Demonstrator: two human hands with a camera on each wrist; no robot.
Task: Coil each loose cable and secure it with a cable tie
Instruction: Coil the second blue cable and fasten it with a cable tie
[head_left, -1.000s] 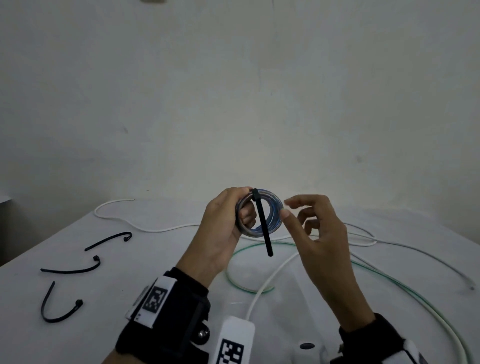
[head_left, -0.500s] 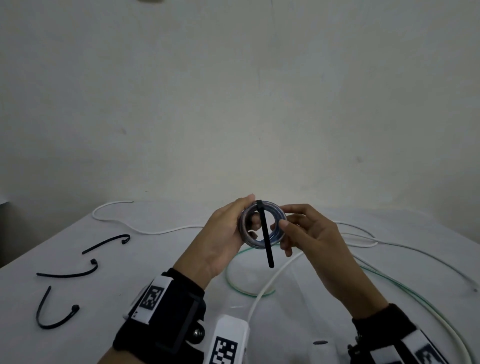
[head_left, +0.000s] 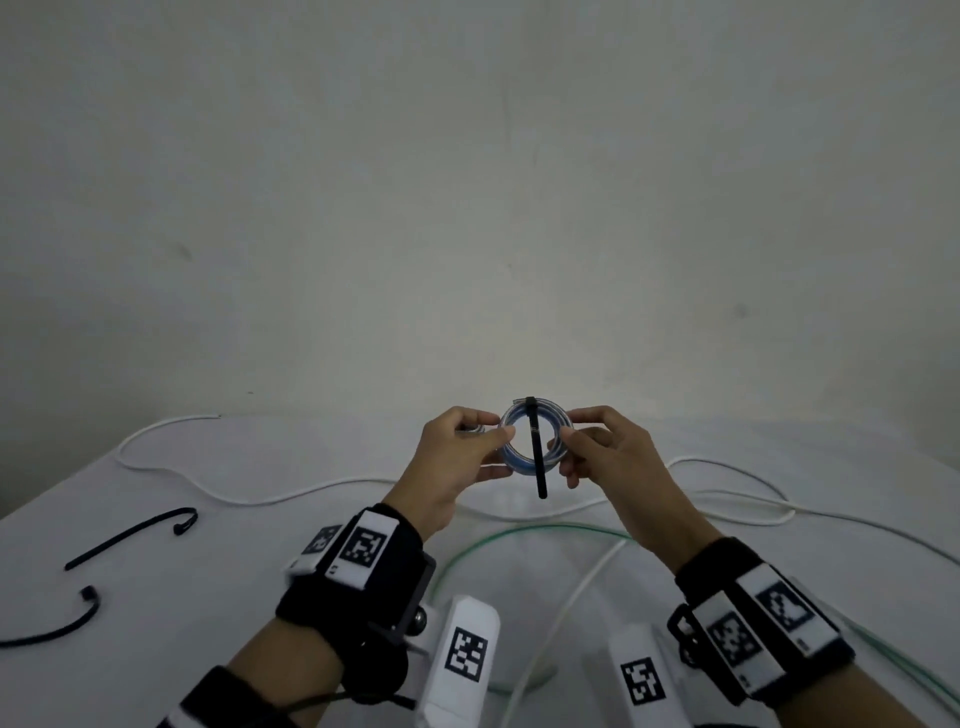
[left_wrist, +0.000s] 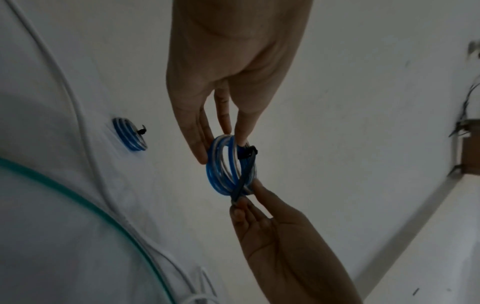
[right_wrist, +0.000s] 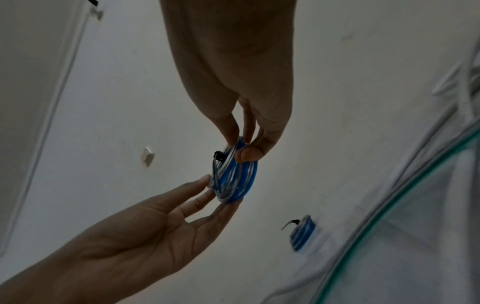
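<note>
No readable writing. Left hand (head_left: 457, 457) and right hand (head_left: 605, 457) each pinch the blue coil (head_left: 532, 439), black tie (head_left: 535, 452) hanging. Wrist views alone show a second tied coil (left_wrist: 130, 134) on the table (head_left: 218, 597).

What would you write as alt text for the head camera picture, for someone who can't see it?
Two hands, left hand and right hand, hold up a small coil of blue cable with a black cable tie looped round it, its tail hanging down. Below on the white table lie loose white and green cables and spare black ties.
</note>
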